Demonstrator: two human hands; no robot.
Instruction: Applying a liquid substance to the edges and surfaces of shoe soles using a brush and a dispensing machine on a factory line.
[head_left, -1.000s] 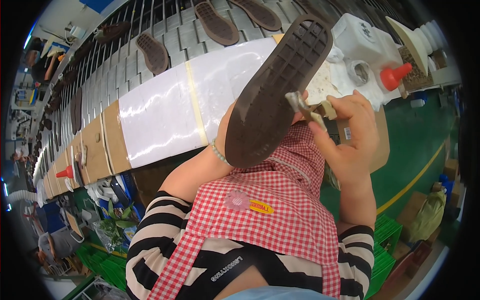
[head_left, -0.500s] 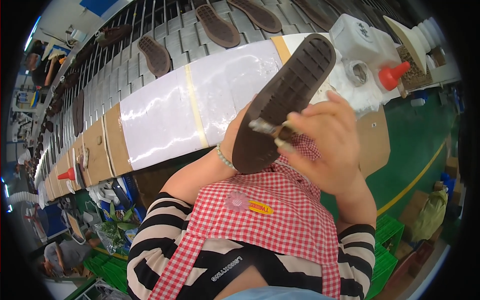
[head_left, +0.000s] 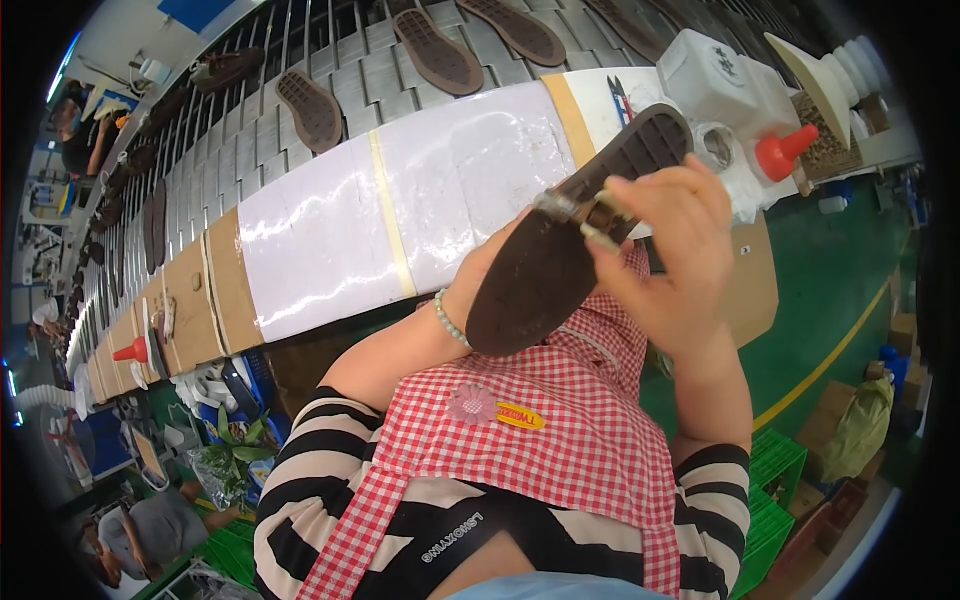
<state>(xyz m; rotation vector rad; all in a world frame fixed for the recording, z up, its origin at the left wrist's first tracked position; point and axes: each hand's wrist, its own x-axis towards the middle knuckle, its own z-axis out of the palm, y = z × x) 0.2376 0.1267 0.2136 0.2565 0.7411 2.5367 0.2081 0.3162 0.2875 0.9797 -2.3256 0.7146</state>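
A dark brown shoe sole (head_left: 530, 290) is held up in front of my apron, slanting from lower left to upper right, its treaded face toward me. My left hand (head_left: 472, 285), a beaded bracelet on its wrist, grips the sole from behind along its left edge; most of those fingers are hidden. A short brush (head_left: 565, 208) with a pale, clotted tip is pinched in my right hand (head_left: 680, 245). That tip lies over the left edge of the sole, around its middle, seemingly touching it.
Beyond the plastic-covered bench (head_left: 470, 160), more soles (head_left: 438, 52) lie on a slatted metal conveyor (head_left: 365, 90). To the right are a white jug (head_left: 705, 80), an open pot (head_left: 715, 145) and a red nozzle cap (head_left: 787, 152). Green crates (head_left: 770, 485) stand at lower right.
The sole's far end has dropped and tilted, uncovering slim pointed tools on the bench. My right hand has carried the brush up and right, from the sole's lower part to about its middle.
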